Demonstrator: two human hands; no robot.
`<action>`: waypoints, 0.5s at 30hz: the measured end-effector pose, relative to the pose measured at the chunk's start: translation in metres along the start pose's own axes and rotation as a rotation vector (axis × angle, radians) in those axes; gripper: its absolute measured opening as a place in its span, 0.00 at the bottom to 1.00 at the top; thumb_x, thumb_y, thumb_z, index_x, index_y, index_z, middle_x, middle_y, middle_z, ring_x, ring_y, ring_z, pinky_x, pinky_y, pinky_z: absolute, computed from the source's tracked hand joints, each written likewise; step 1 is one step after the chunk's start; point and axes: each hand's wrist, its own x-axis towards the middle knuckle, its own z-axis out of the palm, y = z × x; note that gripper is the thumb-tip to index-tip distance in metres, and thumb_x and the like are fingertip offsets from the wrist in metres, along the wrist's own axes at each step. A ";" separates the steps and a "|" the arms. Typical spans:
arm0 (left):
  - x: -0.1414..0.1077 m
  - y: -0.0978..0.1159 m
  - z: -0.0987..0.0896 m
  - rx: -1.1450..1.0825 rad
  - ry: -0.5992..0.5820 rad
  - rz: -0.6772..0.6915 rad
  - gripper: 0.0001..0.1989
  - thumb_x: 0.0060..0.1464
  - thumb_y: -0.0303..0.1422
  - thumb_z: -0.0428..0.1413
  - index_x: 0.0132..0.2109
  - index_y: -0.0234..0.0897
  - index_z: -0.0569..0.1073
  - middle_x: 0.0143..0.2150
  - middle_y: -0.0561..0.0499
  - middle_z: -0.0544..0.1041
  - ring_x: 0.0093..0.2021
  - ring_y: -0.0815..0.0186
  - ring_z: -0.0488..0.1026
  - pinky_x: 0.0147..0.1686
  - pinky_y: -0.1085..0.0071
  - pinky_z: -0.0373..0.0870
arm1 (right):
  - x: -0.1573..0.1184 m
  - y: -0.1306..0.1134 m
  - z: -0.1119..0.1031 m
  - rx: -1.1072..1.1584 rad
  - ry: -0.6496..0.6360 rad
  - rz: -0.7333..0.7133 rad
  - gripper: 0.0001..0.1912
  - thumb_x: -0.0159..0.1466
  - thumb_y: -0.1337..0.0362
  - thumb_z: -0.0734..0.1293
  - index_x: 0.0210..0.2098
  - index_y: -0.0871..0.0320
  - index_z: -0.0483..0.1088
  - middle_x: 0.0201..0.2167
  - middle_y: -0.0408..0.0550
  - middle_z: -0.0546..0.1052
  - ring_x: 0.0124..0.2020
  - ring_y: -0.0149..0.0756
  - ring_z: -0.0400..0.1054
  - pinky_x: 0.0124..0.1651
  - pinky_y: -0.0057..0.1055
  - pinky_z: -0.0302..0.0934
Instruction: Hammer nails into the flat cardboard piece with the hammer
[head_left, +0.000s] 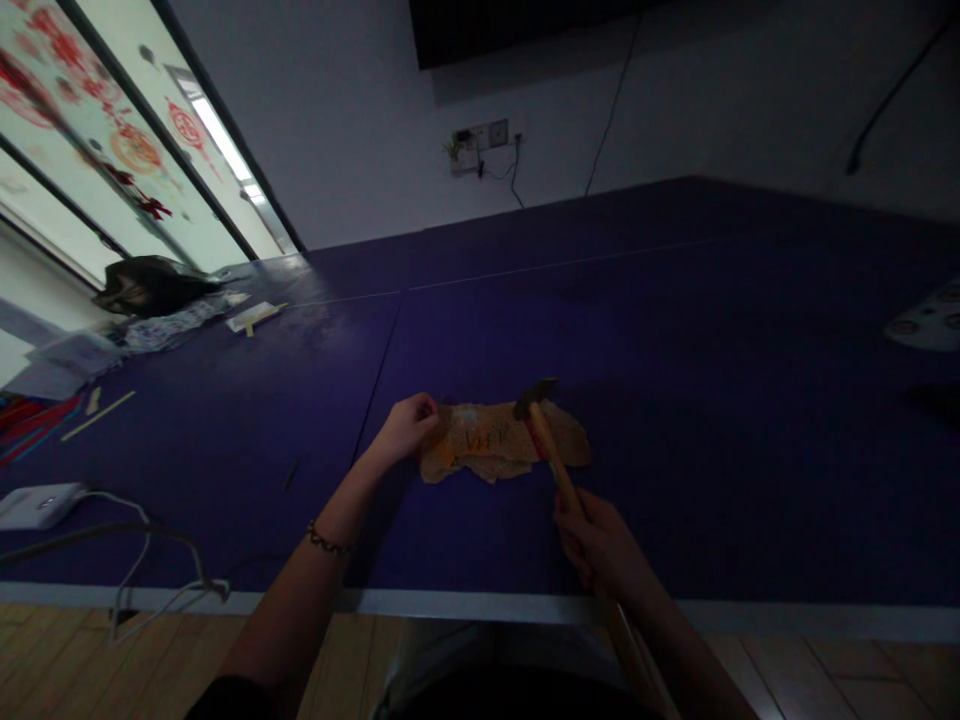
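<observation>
A tan, flat piece with ragged edges [480, 445] lies on the purple table, its kind unclear. Dark, letter-like strokes and a whitish patch show on it. At its upper left end is my left hand [405, 425], fingers bent together in a pinch; anything between the fingertips is hidden or too small to make out. My right hand [600, 545] wraps round the wooden handle of a hammer [553, 445]. The dark metal head is over the right part of the tan piece; whether it touches, I cannot tell.
On the purple table [675, 400], a small dark stick [290, 474] lies left of my left arm. A white device [41, 506] with cables is at the front left. Red and blue strips [41, 430] and a dark bag [154, 285] are farther left. A pale object [930, 320] sits far right.
</observation>
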 end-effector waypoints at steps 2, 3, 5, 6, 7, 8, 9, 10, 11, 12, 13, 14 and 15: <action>-0.006 -0.003 -0.004 -0.098 0.057 -0.013 0.03 0.42 0.26 0.47 0.27 0.34 0.65 0.21 0.57 0.65 0.22 0.72 0.63 0.22 0.77 0.58 | -0.001 0.002 -0.002 0.036 -0.015 -0.006 0.07 0.50 0.61 0.61 0.26 0.56 0.57 0.08 0.27 0.55 0.05 0.19 0.44 0.06 0.18 0.42; -0.010 -0.005 -0.005 -0.154 0.070 -0.026 0.03 0.42 0.27 0.47 0.28 0.35 0.64 0.20 0.57 0.65 0.21 0.73 0.62 0.22 0.77 0.58 | -0.001 0.002 -0.003 0.056 -0.018 -0.011 0.08 0.50 0.61 0.61 0.26 0.56 0.57 0.08 0.27 0.55 0.05 0.19 0.44 0.06 0.18 0.42; -0.019 -0.008 -0.005 -0.274 0.082 -0.060 0.02 0.43 0.27 0.46 0.29 0.36 0.62 0.19 0.58 0.64 0.20 0.73 0.61 0.21 0.77 0.58 | -0.004 0.003 -0.005 0.080 -0.015 -0.030 0.08 0.51 0.60 0.61 0.27 0.56 0.57 0.09 0.28 0.55 0.05 0.19 0.44 0.06 0.18 0.42; -0.024 -0.009 -0.004 -0.334 0.083 -0.074 0.02 0.43 0.27 0.46 0.28 0.36 0.61 0.19 0.58 0.64 0.19 0.73 0.61 0.21 0.78 0.58 | -0.006 0.002 -0.006 0.077 -0.012 -0.044 0.08 0.52 0.60 0.61 0.27 0.56 0.57 0.09 0.28 0.55 0.05 0.19 0.44 0.07 0.18 0.42; -0.030 -0.010 -0.003 -0.390 0.082 -0.085 0.02 0.42 0.27 0.46 0.28 0.37 0.60 0.19 0.58 0.64 0.19 0.73 0.61 0.21 0.78 0.58 | -0.008 0.002 -0.006 0.063 -0.009 -0.059 0.08 0.52 0.60 0.61 0.27 0.56 0.57 0.09 0.28 0.55 0.05 0.19 0.44 0.07 0.18 0.42; -0.036 -0.010 -0.003 -0.440 0.076 -0.093 0.02 0.42 0.26 0.46 0.27 0.37 0.59 0.20 0.57 0.65 0.19 0.74 0.61 0.21 0.78 0.58 | -0.011 0.001 -0.007 0.041 -0.010 -0.072 0.08 0.53 0.59 0.61 0.27 0.56 0.57 0.08 0.28 0.55 0.06 0.19 0.44 0.07 0.18 0.42; -0.042 -0.010 -0.003 -0.483 0.065 -0.101 0.03 0.42 0.26 0.47 0.27 0.37 0.58 0.21 0.56 0.66 0.19 0.74 0.61 0.21 0.78 0.57 | -0.015 0.000 -0.008 0.015 -0.012 -0.078 0.08 0.53 0.59 0.61 0.26 0.56 0.57 0.08 0.29 0.55 0.06 0.19 0.44 0.08 0.18 0.42; -0.049 -0.009 -0.003 -0.516 0.047 -0.110 0.03 0.42 0.26 0.47 0.27 0.37 0.59 0.22 0.56 0.67 0.19 0.75 0.60 0.21 0.78 0.57 | -0.019 -0.001 -0.009 -0.009 -0.017 -0.073 0.08 0.54 0.59 0.61 0.26 0.56 0.58 0.08 0.29 0.55 0.06 0.19 0.45 0.08 0.18 0.42; -0.056 -0.008 -0.004 -0.538 0.029 -0.120 0.03 0.42 0.27 0.47 0.28 0.37 0.59 0.24 0.55 0.69 0.19 0.75 0.60 0.21 0.78 0.57 | -0.024 -0.001 -0.010 -0.028 -0.019 -0.057 0.08 0.54 0.59 0.61 0.26 0.56 0.58 0.08 0.29 0.55 0.06 0.19 0.44 0.08 0.18 0.42; -0.063 -0.007 -0.004 -0.550 0.017 -0.128 0.02 0.43 0.27 0.48 0.29 0.36 0.60 0.25 0.54 0.70 0.19 0.75 0.60 0.21 0.77 0.56 | -0.029 -0.002 -0.011 -0.038 -0.020 -0.034 0.09 0.54 0.58 0.61 0.27 0.57 0.59 0.08 0.30 0.55 0.06 0.19 0.44 0.09 0.19 0.41; -0.069 -0.005 -0.004 -0.554 0.000 -0.136 0.02 0.45 0.29 0.48 0.30 0.36 0.61 0.25 0.54 0.70 0.19 0.75 0.60 0.21 0.77 0.56 | -0.035 -0.002 -0.011 -0.043 -0.021 -0.006 0.09 0.54 0.57 0.61 0.27 0.57 0.59 0.09 0.30 0.55 0.07 0.20 0.43 0.09 0.19 0.41; -0.075 -0.005 -0.004 -0.556 -0.015 -0.143 0.03 0.46 0.30 0.49 0.30 0.35 0.62 0.24 0.53 0.70 0.19 0.75 0.60 0.21 0.77 0.56 | -0.041 -0.002 -0.012 -0.047 -0.010 0.020 0.10 0.54 0.57 0.61 0.27 0.57 0.59 0.09 0.30 0.55 0.07 0.19 0.42 0.09 0.19 0.40; -0.080 -0.004 -0.004 -0.558 -0.037 -0.148 0.04 0.47 0.31 0.49 0.30 0.35 0.63 0.23 0.54 0.69 0.19 0.75 0.60 0.21 0.77 0.56 | -0.046 -0.002 -0.012 -0.055 0.007 0.042 0.10 0.53 0.56 0.62 0.27 0.57 0.60 0.09 0.30 0.54 0.07 0.20 0.41 0.09 0.19 0.40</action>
